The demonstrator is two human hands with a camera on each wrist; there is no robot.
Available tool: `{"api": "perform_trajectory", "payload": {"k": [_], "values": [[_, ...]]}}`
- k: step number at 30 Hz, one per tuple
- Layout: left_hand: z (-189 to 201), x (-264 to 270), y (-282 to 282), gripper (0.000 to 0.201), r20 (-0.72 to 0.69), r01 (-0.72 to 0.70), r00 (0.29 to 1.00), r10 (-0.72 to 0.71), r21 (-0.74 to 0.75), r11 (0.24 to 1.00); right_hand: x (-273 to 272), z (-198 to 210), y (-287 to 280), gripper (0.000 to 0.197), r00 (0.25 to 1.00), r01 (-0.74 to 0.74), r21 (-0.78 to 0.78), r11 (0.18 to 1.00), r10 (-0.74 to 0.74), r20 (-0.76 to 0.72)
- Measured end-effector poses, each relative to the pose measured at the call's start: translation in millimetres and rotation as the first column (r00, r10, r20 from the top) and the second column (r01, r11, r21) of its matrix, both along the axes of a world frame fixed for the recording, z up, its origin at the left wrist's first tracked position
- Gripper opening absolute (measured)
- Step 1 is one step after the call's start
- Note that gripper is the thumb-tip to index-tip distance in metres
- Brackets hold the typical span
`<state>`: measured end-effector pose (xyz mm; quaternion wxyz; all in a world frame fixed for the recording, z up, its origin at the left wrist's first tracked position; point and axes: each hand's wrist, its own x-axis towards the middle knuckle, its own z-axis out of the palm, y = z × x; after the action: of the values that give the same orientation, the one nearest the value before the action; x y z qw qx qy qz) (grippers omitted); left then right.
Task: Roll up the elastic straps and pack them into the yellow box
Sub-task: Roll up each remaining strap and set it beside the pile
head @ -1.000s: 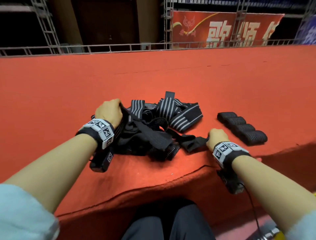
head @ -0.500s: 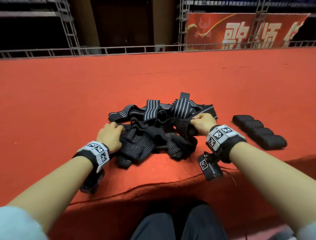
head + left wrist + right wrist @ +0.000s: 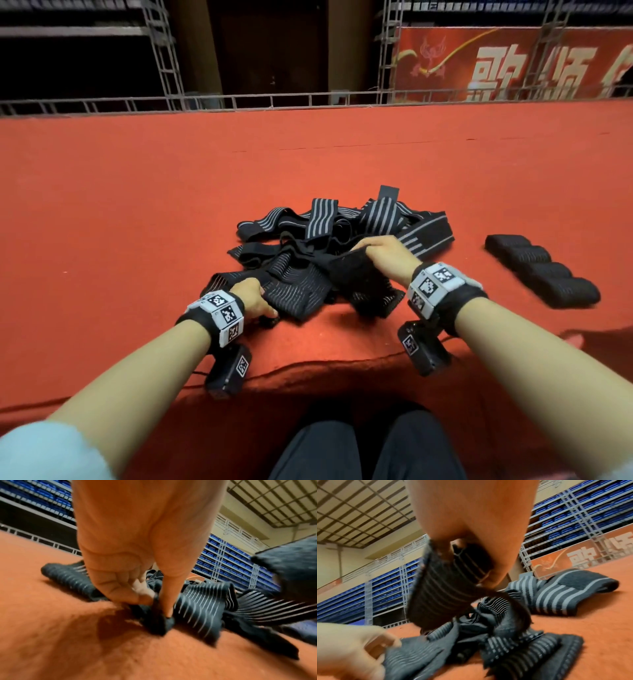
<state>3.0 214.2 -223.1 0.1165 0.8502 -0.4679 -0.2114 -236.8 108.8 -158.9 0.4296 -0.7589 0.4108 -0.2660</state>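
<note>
A tangled pile of black elastic straps with grey stripes (image 3: 329, 253) lies on the red carpet in front of me. My left hand (image 3: 255, 298) pinches the near-left end of a strap (image 3: 159, 616) between thumb and fingers, low on the carpet. My right hand (image 3: 387, 253) grips another strap end (image 3: 453, 582) and holds it lifted above the pile. Several rolled-up straps (image 3: 544, 274) lie in a row to the right. No yellow box shows in any view.
The red carpeted platform (image 3: 137, 212) stretches far ahead to a metal railing (image 3: 274, 101). Its near edge (image 3: 308, 366) drops off just in front of my knees. A red banner (image 3: 513, 65) hangs at the back right.
My right hand moved from the carpet at the pile's right side up into the pile and lifted a strap end. My left hand came back from the pile's far left to its near-left corner.
</note>
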Motion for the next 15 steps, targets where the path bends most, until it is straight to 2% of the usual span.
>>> {"api": "perform_trajectory", "payload": {"k": [1,3,4,6,7,8,11,13,15], "values": [[-0.3,-1.6,0.6,0.023,-0.061,-0.037,0.998,0.034,-0.041,0.998,5.6,-1.7,8.2,0.032,0.996,-0.085,0.012,0.996,0.086,-0.025],[-0.4,-6.2,0.3,0.04,-0.174,-0.075,0.983,0.058,-0.096,0.992,16.7,-5.7,19.1,0.031,0.968,-0.218,0.026,0.976,0.22,-0.124],[0.8,-7.6,0.1,0.042,-0.207,-0.075,0.977,0.048,-0.125,0.989,22.1,-9.1,21.2,0.033,0.946,-0.266,0.026,0.964,0.266,-0.184],[7.3,-11.3,0.8,0.034,-0.273,-0.078,0.962,0.014,-0.224,0.972,31.9,-16.1,23.2,0.028,0.928,-0.281,0.01,0.96,0.274,-0.253],[11.3,-12.5,1.6,0.028,-0.311,-0.088,0.95,-0.009,-0.296,0.951,36.3,-19.2,22.5,0.028,0.932,-0.264,0.004,0.964,0.256,-0.256],[15.5,-13.5,3.0,0.023,-0.334,-0.085,0.942,-0.04,-0.352,0.932,39.7,-21.5,20.9,0.037,0.941,-0.242,0.011,0.97,0.238,-0.242],[25.0,-15.4,7.3,0.013,-0.375,0.003,0.905,-0.202,-0.469,0.883,47.6,-23.8,17.8,0.053,0.964,-0.206,0.118,0.971,0.223,-0.148],[28.4,-15.4,10.1,0.009,-0.402,0.063,0.868,-0.29,-0.491,0.869,52.3,-24.4,15.2,0.046,0.966,-0.227,0.191,0.955,0.246,-0.08],[29.6,-12.5,10.6,0.007,-0.411,0.061,0.86,-0.302,-0.506,0.861,54.5,-24.0,16.4,0.028,0.962,-0.251,0.206,0.946,0.267,-0.054]]}}
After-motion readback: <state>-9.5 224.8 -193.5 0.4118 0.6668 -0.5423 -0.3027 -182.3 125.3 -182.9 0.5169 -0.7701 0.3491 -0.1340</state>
